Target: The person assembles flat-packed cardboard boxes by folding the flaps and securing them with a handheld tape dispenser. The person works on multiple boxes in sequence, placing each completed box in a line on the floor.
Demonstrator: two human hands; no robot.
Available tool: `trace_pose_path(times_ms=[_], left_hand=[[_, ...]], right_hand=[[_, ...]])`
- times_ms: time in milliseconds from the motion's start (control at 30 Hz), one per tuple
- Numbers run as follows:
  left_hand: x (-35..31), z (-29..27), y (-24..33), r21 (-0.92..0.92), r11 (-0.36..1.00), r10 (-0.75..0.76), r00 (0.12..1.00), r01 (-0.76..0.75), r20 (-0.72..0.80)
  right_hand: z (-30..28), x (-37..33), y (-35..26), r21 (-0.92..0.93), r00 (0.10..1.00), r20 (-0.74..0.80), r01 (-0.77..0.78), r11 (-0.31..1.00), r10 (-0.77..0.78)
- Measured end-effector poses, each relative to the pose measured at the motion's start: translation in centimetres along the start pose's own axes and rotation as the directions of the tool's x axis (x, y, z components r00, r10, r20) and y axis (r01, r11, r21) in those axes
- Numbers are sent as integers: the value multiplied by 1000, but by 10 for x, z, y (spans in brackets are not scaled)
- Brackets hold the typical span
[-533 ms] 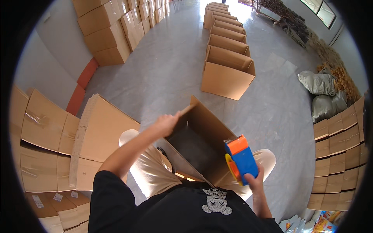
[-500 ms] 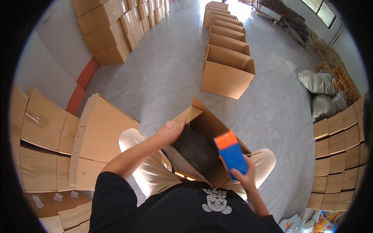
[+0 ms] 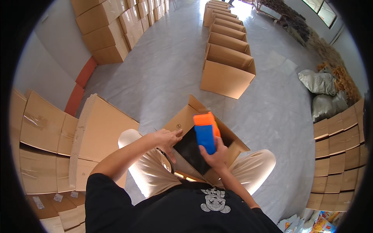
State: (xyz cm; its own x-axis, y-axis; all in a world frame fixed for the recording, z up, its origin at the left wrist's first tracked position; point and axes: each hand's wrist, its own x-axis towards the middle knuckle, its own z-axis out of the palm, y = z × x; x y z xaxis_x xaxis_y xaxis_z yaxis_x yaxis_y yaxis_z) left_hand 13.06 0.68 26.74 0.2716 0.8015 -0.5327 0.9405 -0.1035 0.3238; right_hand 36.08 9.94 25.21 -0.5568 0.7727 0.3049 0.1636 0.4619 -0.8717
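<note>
An open cardboard box (image 3: pixel 182 116) stands between my knees, its inside dark. My left hand (image 3: pixel 165 139) is open at the box's left edge, fingers stretched over the rim and thumb apart. In my right hand (image 3: pixel 216 153) is a boxy blue-and-orange hand tool (image 3: pixel 205 136), held over the box opening. Its orange end points away from me and its blue part is in my grip. What kind of tool it is cannot be made out. It hides part of the box's far side.
A row of open boxes (image 3: pixel 227 75) runs ahead. Flat cardboard (image 3: pixel 103 136) leans by my left knee. Stacked cartons (image 3: pixel 105 35) stand far left, with more cardboard (image 3: pixel 338 155) at right. Silvery sacks (image 3: pixel 326 105) lie by the right wall; a person's legs (image 3: pixel 231 3) show far off.
My right hand has carried the blue-and-orange tool up and left, from the box's right edge to over its opening. My left hand has slid slightly nearer and left, its fingers opening out.
</note>
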Motion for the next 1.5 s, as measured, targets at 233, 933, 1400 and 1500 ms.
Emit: trace_pose_path(times_ms=[233, 933, 1400, 1500], left_hand=[[20, -28, -7, -52, 987, -148, 985, 153, 87], [98, 66, -36, -743, 653, -700, 259, -146, -666], [99, 62, -34, -672, 737, -638, 256, -73, -727], [110, 68, -43, -558, 830, -543, 234, 7, -806]], right_hand=[[18, 4, 43, 229, 995, 53, -92, 969, 82], [-46, 2, 57, 424, 855, 126, -504, 752, 502], [10, 68, 6, 340, 848, 488, -405, 849, 209], [3, 61, 42, 257, 870, 483, -254, 932, 104]])
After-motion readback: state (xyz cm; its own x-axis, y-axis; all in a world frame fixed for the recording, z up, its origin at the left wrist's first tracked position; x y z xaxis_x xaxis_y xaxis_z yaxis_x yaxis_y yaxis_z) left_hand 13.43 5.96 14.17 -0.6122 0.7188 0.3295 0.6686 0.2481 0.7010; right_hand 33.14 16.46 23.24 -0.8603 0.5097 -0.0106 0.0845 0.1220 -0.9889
